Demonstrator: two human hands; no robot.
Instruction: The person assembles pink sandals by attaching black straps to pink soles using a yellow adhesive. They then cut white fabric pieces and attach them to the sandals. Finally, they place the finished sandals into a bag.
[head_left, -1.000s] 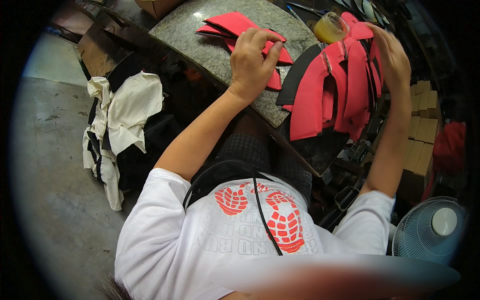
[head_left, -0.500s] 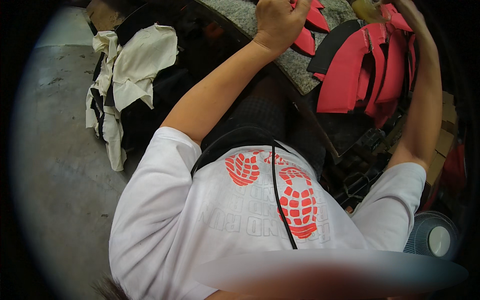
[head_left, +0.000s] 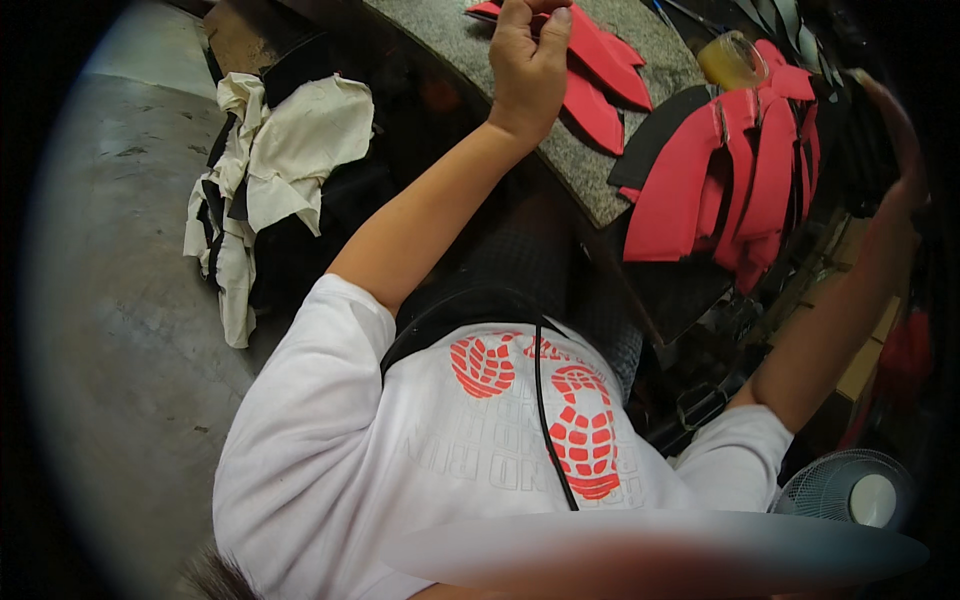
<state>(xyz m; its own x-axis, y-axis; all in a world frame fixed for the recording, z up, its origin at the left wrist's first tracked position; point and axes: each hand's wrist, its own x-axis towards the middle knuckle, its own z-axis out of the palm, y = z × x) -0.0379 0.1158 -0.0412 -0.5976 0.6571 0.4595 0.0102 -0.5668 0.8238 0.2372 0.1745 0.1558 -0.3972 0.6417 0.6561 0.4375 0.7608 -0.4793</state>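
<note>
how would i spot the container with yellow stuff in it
Find the speckled grey stone slab. By its right edge, just beyond the red and black pieces, sits a see-through container. Its yellow contents set it apart from those pieces.

speckled grey table (head_left: pixel 590 188), red and black pieces (head_left: pixel 665 205) at upper right, yellow-filled clear jar (head_left: pixel 727 64), cream cloth (head_left: pixel 310 140) at upper left, white shirt (head_left: pixel 300 430) with red sole-print pattern

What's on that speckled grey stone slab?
Thin, pointed red pieces overlap on the speckled grey stone slab, partly hidden by the left hand. The stone beneath them cannot be seen.
</note>
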